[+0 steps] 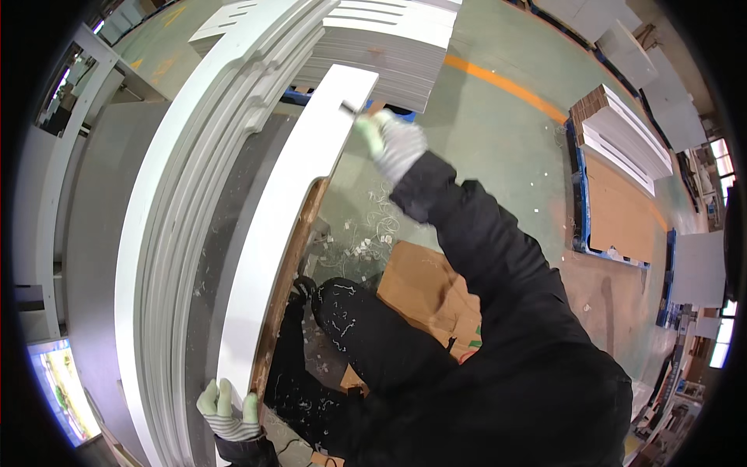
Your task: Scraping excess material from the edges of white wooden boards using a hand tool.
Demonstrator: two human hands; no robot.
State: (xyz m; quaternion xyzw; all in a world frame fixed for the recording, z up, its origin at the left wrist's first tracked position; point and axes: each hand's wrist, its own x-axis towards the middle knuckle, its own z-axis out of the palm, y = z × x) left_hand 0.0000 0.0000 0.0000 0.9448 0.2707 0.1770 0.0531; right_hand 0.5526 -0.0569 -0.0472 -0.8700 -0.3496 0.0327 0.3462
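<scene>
The right hand's grip is closed on a small dark tool (348, 107), held at the right edge of a white panel (288, 194) near its far end; this right hand (395, 146), in a striped glove with pale green fingertips, is somewhat blurred. The left hand (232, 416), gloved alike, has its fingers over the panel's near end; whether its grip clamps there, I cannot tell.

The panel runs from near to far over a dark grey worktop (222, 249), and its right edge steps inward past a curved corner, with a brown side showing. Just left of it stands a row of white boards (167, 202) with notched edges. Beyond its far end is a stack of slotted white boards (381, 58).

Right of the panel, pale shavings (381, 226) lie on the green floor (498, 148), with flattened cardboard (420, 272) nearer. Farther right, a blue pallet (579, 194) carries white boards and brown cardboard.
</scene>
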